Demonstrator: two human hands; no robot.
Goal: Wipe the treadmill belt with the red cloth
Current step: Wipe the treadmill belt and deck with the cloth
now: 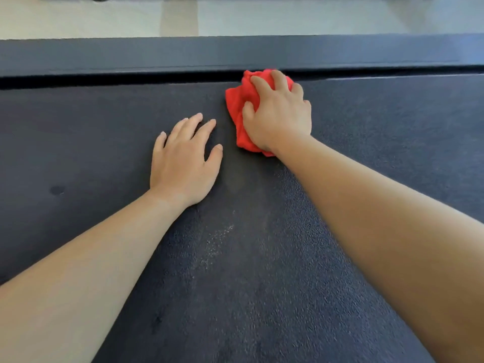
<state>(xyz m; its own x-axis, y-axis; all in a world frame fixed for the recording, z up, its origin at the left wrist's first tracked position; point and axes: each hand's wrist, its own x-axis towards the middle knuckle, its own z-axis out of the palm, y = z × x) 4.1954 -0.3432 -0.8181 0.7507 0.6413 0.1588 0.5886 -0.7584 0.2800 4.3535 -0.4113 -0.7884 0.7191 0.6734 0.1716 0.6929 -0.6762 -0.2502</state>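
Note:
A dark textured treadmill belt (104, 132) fills most of the view. A crumpled red cloth (237, 100) lies on it near the belt's far edge. My right hand (277, 113) grips the cloth from above, fingers curled over it and thumb pressed into its side. My left hand (183, 161) rests flat on the belt just left of the cloth, fingers straight and slightly spread, holding nothing. Part of the cloth is hidden under my right palm.
A smooth dark side rail (157, 53) runs along the far edge of the belt, with a narrow gap between them. Beyond it lies a pale floor (78, 19). A small dark spot (57, 190) marks the belt at left; faint light streaks sit mid-belt.

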